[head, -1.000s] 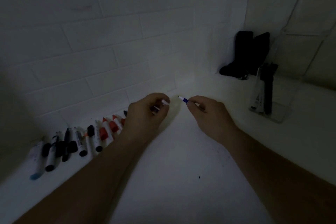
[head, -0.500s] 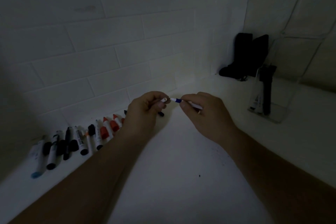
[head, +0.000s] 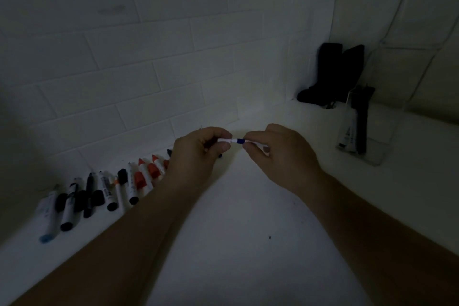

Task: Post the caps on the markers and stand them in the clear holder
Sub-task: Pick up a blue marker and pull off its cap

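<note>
My left hand (head: 197,154) pinches a white cap (head: 224,140) at the middle of the view. My right hand (head: 278,154) holds a white marker with a blue band (head: 239,141), its tip pointing left into the cap. Cap and marker meet end to end between my fingertips. A row of markers and loose caps (head: 104,189), black, red and light blue, lies along the wall at the left. The clear holder (head: 372,136) stands at the right with two or three markers (head: 360,122) upright in it.
A black object (head: 330,74) leans in the corner behind the holder. A clear plastic stand (head: 409,42) rises against the right wall. The white surface (head: 248,243) is bounded by a white brick wall at the back and left.
My hands have come together: the marker tip in my right hand moved left into the cap held in my left hand. The view has shifted slightly.
</note>
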`<state>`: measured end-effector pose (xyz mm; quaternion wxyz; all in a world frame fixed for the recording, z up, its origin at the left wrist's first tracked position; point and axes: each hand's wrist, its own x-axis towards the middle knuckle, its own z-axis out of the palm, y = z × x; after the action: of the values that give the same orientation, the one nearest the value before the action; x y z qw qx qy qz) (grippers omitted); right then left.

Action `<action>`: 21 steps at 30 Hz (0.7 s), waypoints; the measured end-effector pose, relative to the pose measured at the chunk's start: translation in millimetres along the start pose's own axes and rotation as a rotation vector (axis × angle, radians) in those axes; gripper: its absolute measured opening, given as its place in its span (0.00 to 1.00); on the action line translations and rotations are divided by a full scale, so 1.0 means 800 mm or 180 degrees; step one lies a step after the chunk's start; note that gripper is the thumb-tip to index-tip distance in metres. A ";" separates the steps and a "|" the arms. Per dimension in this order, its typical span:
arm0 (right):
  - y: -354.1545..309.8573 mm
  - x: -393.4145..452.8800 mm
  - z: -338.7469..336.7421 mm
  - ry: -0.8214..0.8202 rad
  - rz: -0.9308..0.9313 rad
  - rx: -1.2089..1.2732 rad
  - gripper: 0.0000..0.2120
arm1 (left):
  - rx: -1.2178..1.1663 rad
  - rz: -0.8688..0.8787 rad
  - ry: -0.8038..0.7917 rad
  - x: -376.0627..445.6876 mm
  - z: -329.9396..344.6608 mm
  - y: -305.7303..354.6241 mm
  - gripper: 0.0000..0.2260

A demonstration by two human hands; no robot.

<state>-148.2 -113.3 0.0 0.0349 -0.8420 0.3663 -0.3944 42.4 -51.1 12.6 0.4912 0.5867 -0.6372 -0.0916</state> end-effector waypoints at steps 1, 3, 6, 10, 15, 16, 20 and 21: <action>-0.001 0.000 -0.002 0.0002 -0.0086 -0.0144 0.12 | 0.0232 0.0126 -0.0024 -0.001 -0.001 -0.001 0.07; -0.004 0.001 -0.005 0.0013 -0.0253 -0.0338 0.12 | 0.0485 0.0236 -0.0031 -0.002 -0.001 0.000 0.07; -0.009 0.003 -0.011 0.0053 -0.0436 -0.0628 0.11 | 0.0833 0.0306 -0.0013 0.001 -0.002 0.003 0.07; -0.012 0.003 -0.014 -0.0021 -0.0489 -0.0752 0.10 | 0.1100 0.0502 -0.0068 0.005 -0.002 0.004 0.05; -0.013 -0.001 -0.012 -0.0110 -0.0402 -0.0523 0.10 | 0.1172 0.0697 0.0070 0.004 0.005 0.004 0.04; -0.011 -0.002 -0.012 -0.0119 -0.0383 -0.0462 0.10 | 0.1200 0.0747 0.0062 0.004 0.006 0.003 0.04; -0.008 0.000 -0.005 -0.0193 -0.0321 -0.0608 0.11 | 0.1200 0.0789 0.0064 0.002 0.010 -0.003 0.07; -0.008 0.000 -0.004 -0.0164 -0.0336 -0.0779 0.11 | 0.1198 0.0806 0.0041 0.002 0.013 -0.003 0.05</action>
<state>-146.7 -108.0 4.3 -0.0795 -0.8680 0.3659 -0.3262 36.9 -57.7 6.6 0.3848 0.5840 -0.7085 0.0950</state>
